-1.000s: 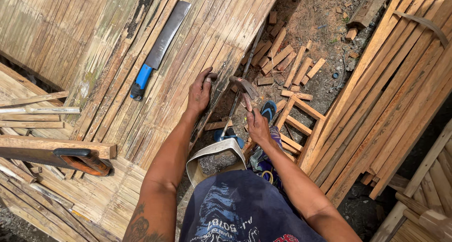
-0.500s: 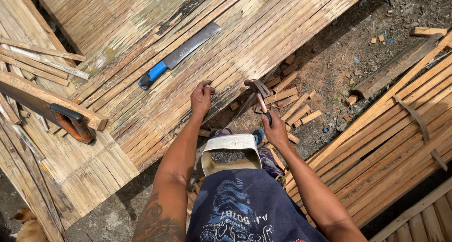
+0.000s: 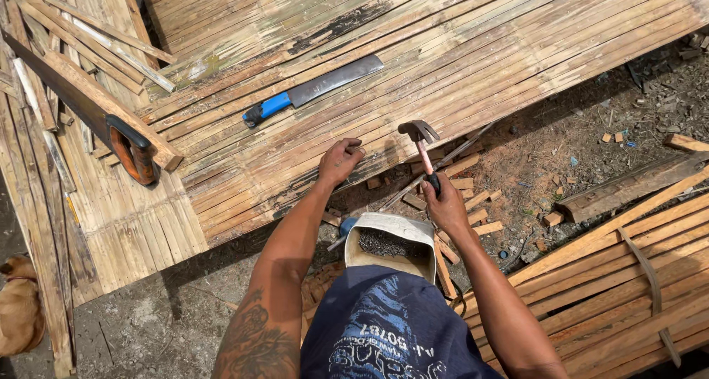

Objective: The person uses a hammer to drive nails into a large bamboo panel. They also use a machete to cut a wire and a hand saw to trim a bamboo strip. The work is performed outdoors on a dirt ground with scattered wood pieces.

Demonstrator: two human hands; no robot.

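My right hand (image 3: 445, 204) grips the pink handle of a claw hammer (image 3: 419, 137), whose head is raised just above the near edge of a panel of split bamboo slats (image 3: 473, 61). My left hand (image 3: 339, 162) rests on that same edge, fingers pinched together at a slat, likely on a small nail that is too small to make out. Just below my hands, a cut white plastic container (image 3: 389, 240) full of dark nails sits in front of my body.
A blue-handled machete (image 3: 314, 90) lies flat on the panel. A hand saw with an orange-and-black handle (image 3: 111, 128) rests on wooden strips at the left. Short wood offcuts (image 3: 473, 198) litter the dirt. More slat panels (image 3: 628, 276) lie at the right. A dog (image 3: 18, 305) lies at the lower left.
The view has swung, so the panel now fills the top. My right hand has lifted the hammer head slightly higher above the panel edge. My left hand stays pinched at the edge.
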